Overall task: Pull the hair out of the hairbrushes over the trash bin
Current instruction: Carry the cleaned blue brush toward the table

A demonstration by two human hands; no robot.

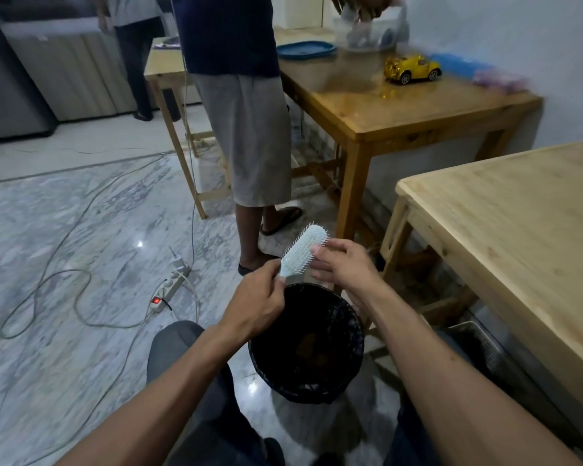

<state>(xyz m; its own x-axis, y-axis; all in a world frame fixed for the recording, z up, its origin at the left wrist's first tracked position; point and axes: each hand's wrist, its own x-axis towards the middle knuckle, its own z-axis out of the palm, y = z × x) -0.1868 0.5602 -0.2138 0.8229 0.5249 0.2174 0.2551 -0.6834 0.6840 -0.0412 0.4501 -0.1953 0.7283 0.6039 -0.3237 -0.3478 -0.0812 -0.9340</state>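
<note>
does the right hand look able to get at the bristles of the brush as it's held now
Probably yes. The left hand grips the hairbrush only by its handle, so the bristle side is bare and faces the right hand, whose fingertips are already at the bristles. Nothing lies between them, above the trash bin.

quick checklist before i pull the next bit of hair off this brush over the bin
1. Left hand grips the hairbrush by its handle: ok.
2. Right hand fingers at the bristles: ok.
3. Brush head over the trash bin: not ok, it sits past the far rim, so hair may land on the floor.
4. Bin liner open and able to catch hair: ok.
5. Hair left in the bristles: cannot tell, too fine to see.
6. Power strip and cables clear of the bin: ok.
</note>
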